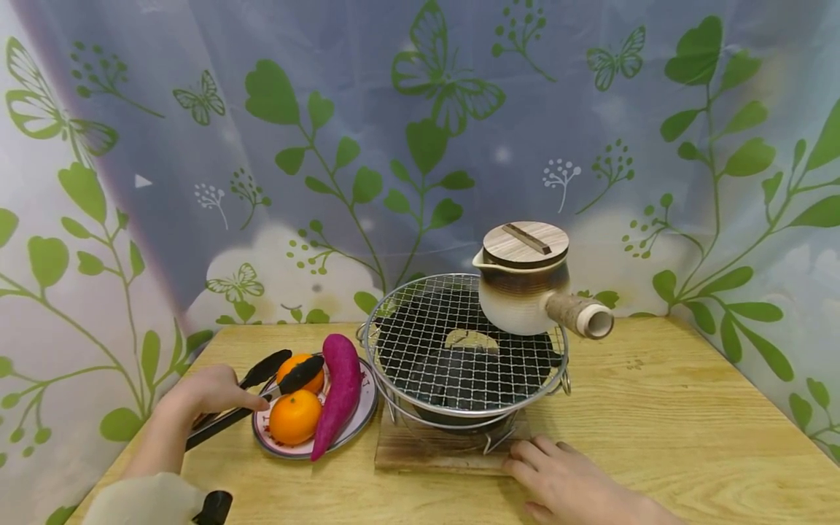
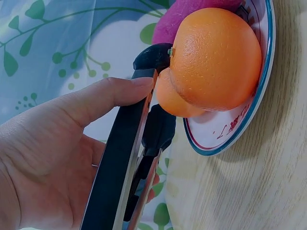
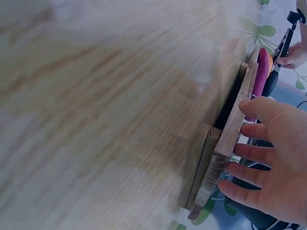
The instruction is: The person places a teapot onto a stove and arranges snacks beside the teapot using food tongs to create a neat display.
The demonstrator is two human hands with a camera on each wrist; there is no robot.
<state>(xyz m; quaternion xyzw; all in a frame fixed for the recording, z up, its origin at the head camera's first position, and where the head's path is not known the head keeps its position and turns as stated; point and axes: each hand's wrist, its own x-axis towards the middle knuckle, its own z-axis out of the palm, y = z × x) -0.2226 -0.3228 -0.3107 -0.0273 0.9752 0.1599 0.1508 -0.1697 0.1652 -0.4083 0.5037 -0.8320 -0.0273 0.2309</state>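
My left hand [image 1: 213, 394] grips black-and-metal tongs [image 2: 115, 158] at the left of the table. Their black tips stand on either side of the rear orange [image 1: 292, 364]; whether they press on it I cannot tell. A second orange [image 1: 295, 418] sits in front, beside a purple sweet potato [image 1: 340, 394], all on an oval plate with a dark rim [image 1: 369, 415]. My right hand [image 1: 564, 477] touches the front right edge of a wooden board [image 1: 446, 457] beneath the grill stove. In the right wrist view its fingers [image 3: 254, 153] are spread and straight along the board.
A round wire grate [image 1: 459, 379] covers the black stove in the middle. On its back right stands a side-handled clay pot [image 1: 515, 302] with a wooden lid [image 1: 525, 242], its handle [image 1: 577, 313] pointing right past the grate. A patterned curtain [image 1: 367, 146] hangs behind the wooden table [image 1: 676, 408].
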